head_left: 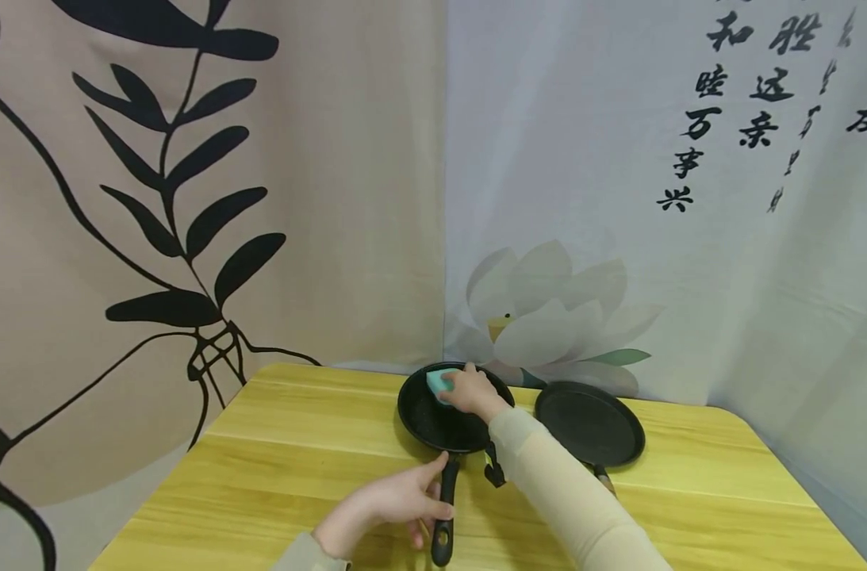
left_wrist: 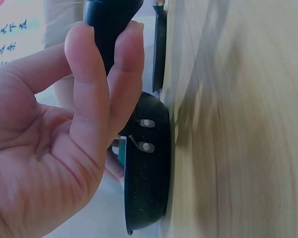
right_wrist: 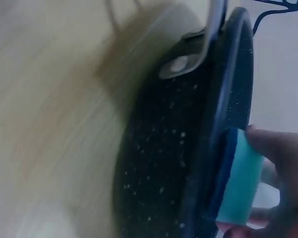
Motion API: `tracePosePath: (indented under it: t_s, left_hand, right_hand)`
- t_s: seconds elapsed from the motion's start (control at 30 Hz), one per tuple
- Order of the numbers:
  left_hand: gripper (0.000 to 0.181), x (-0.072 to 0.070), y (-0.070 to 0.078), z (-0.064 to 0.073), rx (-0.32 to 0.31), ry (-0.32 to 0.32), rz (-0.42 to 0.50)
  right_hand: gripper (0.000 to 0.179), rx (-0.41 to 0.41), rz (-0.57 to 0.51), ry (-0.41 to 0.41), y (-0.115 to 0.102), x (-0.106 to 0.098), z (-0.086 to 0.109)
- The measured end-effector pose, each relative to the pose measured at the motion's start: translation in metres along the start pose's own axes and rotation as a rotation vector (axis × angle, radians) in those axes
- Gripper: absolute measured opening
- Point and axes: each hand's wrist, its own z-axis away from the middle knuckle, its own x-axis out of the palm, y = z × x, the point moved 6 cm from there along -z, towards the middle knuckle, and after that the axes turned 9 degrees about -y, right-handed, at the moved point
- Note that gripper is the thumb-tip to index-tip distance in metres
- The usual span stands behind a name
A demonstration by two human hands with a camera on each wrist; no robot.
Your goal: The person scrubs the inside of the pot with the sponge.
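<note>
Nearest, the left hand (head_left: 404, 496) grasps the handle (head_left: 449, 480) of a black frying pan (head_left: 433, 424), the handle pointing to six o'clock on the wooden surface (head_left: 297, 444). Further up, the right hand (head_left: 472, 392) pinches a teal sponge (head_left: 436, 381) inside the pan, toward eleven o'clock from its centre, the dark layer facing the pan. At about three o'clock from that pan sits a flat black pan (head_left: 590, 424), its handle partly hidden by the right sleeve (head_left: 569, 500). Beyond, at twelve o'clock, hangs a printed cloth (head_left: 369, 198).

Black, white-speckled frying pan (head_left: 429, 420) flat on the table (head_left: 319, 452), handle (head_left: 449, 480) towards the viewer, turquoise sponge (head_left: 439, 382) inside, dark side facing the pan.
</note>
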Motion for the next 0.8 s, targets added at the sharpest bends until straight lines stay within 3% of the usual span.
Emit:
tracePosePath:
  t_s: [0.37,0.8]
  left_hand:
    - [0.086,0.001,0.001,-0.002,0.012,-0.016,0.002]
    - [0.085,0.005,-0.001,-0.005,0.012,0.020,0.018]
  right_hand:
    - [0.044,0.050,0.267,0.014,0.002,0.001,0.005]
    - [0.035,0.054,0.459,0.076,0.019,-0.009,0.022]
